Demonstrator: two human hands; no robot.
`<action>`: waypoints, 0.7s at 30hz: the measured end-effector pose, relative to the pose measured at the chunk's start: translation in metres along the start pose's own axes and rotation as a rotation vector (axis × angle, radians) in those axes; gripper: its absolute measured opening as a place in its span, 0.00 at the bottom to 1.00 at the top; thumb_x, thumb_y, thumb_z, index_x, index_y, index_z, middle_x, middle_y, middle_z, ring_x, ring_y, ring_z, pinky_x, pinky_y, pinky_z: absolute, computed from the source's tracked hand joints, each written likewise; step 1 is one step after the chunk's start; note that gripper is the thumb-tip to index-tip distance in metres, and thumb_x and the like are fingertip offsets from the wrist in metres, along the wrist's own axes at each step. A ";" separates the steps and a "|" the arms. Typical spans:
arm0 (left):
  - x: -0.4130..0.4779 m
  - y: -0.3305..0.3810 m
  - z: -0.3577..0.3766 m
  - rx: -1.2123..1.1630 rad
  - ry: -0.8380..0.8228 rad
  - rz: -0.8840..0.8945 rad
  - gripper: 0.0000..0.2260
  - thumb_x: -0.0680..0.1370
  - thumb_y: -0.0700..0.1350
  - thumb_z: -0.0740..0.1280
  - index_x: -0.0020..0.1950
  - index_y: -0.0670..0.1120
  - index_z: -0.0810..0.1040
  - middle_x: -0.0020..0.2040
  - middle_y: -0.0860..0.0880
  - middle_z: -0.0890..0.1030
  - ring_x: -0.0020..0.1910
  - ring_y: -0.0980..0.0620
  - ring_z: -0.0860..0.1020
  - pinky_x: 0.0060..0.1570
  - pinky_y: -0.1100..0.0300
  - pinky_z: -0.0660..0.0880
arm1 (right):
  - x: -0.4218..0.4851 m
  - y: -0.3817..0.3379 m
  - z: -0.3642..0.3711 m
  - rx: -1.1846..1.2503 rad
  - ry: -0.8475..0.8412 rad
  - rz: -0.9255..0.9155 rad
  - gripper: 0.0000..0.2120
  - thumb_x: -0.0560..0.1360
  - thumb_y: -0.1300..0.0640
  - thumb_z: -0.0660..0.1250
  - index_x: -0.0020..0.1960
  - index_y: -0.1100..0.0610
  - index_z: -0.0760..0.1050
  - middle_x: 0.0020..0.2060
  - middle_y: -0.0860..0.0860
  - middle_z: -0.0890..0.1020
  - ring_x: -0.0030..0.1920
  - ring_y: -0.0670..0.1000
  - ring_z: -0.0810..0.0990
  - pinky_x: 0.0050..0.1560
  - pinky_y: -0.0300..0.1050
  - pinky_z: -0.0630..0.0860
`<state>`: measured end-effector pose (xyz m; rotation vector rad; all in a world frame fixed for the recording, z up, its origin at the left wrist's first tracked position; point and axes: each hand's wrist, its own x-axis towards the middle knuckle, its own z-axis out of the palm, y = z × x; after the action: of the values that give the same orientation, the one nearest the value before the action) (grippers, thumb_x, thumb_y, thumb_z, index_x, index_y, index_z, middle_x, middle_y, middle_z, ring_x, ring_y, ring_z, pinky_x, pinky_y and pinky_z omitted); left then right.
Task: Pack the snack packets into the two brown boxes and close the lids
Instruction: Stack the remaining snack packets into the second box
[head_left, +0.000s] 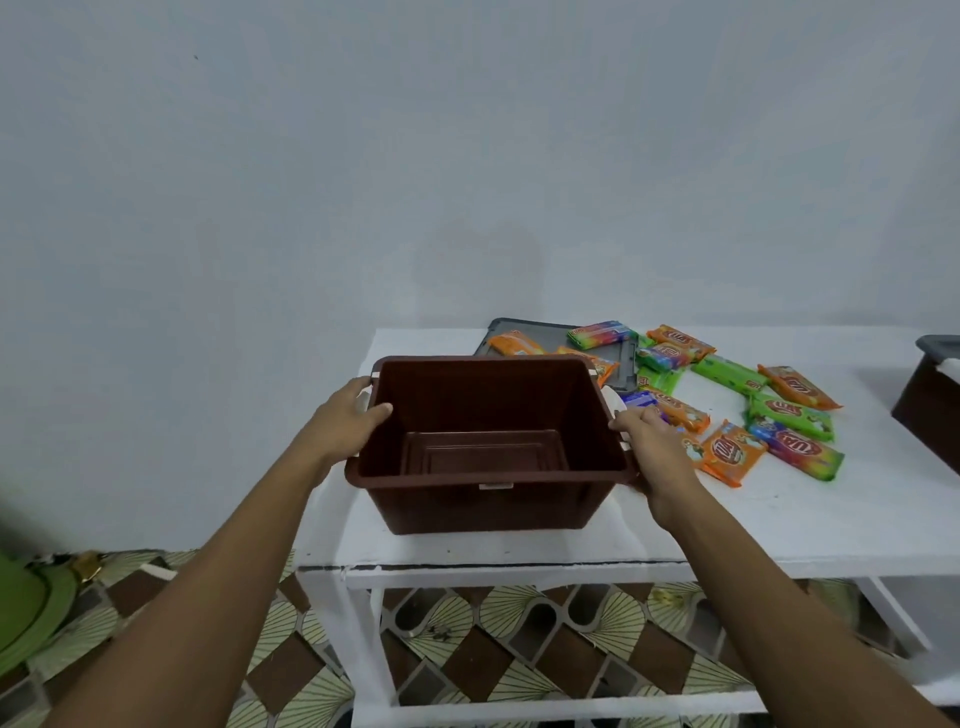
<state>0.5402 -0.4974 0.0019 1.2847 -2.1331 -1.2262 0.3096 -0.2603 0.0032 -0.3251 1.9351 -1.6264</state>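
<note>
We grip one empty brown box (488, 447) with left hand (347, 423) and right hand (652, 449); second box (927, 402), one grey lid (556, 345), about thirteen packets (732, 454) beside.

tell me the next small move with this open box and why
Probably let go with the right hand and pick up the nearest orange packet. The brown box sits on the white table, open and empty, with both hands gripping its sides, left hand included. All the packets are loose on the table to its right.

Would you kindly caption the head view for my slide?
Both hands, left and right, grip an empty brown box beside scattered snack packets.
</note>
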 end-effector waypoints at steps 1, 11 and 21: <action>0.003 0.001 0.002 0.069 0.043 0.034 0.22 0.80 0.52 0.63 0.74 0.53 0.66 0.70 0.45 0.72 0.64 0.42 0.74 0.59 0.44 0.75 | 0.001 0.001 0.000 -0.005 0.005 -0.007 0.06 0.77 0.58 0.62 0.53 0.56 0.73 0.47 0.52 0.79 0.34 0.50 0.78 0.23 0.38 0.70; -0.007 0.059 0.034 0.485 0.182 0.531 0.20 0.79 0.55 0.64 0.68 0.47 0.73 0.67 0.47 0.69 0.67 0.47 0.68 0.65 0.49 0.69 | 0.052 0.050 -0.065 -1.048 0.135 -0.523 0.16 0.78 0.48 0.62 0.64 0.49 0.74 0.66 0.52 0.75 0.65 0.55 0.71 0.62 0.58 0.70; -0.035 0.158 0.162 0.664 0.008 0.978 0.19 0.77 0.53 0.66 0.66 0.49 0.75 0.66 0.48 0.72 0.66 0.49 0.67 0.66 0.50 0.66 | 0.075 0.077 -0.179 -1.289 -0.002 -0.441 0.37 0.73 0.42 0.69 0.77 0.45 0.57 0.77 0.48 0.59 0.74 0.54 0.62 0.66 0.56 0.68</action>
<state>0.3658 -0.3555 0.0456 0.2449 -2.7017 -0.1072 0.1612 -0.1366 -0.0764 -1.2864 2.7820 -0.3118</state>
